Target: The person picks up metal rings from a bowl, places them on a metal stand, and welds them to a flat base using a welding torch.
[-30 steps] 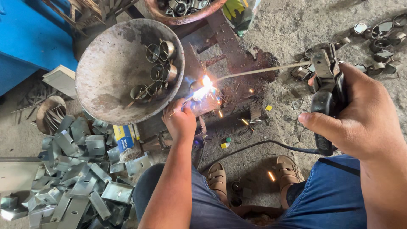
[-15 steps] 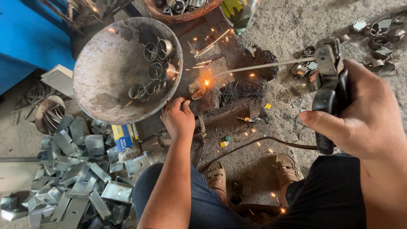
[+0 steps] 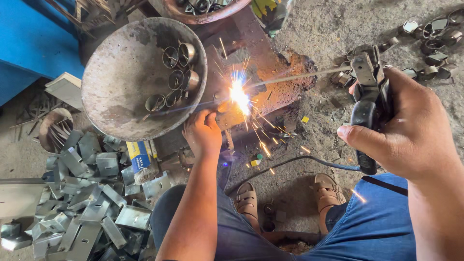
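Big rusty bowl [image 3: 121, 92] sits just left of your left fingertips, short metal rings [image 3: 176, 77] still loose inside it on the side toward you. Rusted steel work block [image 3: 285, 87] lies under and beyond those fingertips; that's where the joint is. Heap of bent galvanised brackets [image 3: 87, 203] lies well back of your left wrist, down by your left knee, with a small blue and yellow box [image 3: 140, 157] between heap and hand. Your right hand [image 3: 411, 135] has its fingers curled tight around the black grip of the electrode holder [image 3: 369, 106], thumb lying forward along the handle; its cable [image 3: 299, 162] trails off below your knuckles. Welding rod [image 3: 299, 77] runs from the holder clamp across to the arc [image 3: 239, 92], which burns just past your left fingertips and throws sparks back toward your sandals [image 3: 328, 191]. Left hand [image 3: 205, 133] has fingers bunched and pressed down on the small piece being welded; glare hides it, so I can't tell its exact shape, probably a ring on a bracket. More finished-looking ring parts [image 3: 430, 34] lie scattered on the ground beyond your right knuckles. My read on progress: mid-bead on this piece, a batch already done off to the right, and going by the rings in the bowl and that heap, plenty left.
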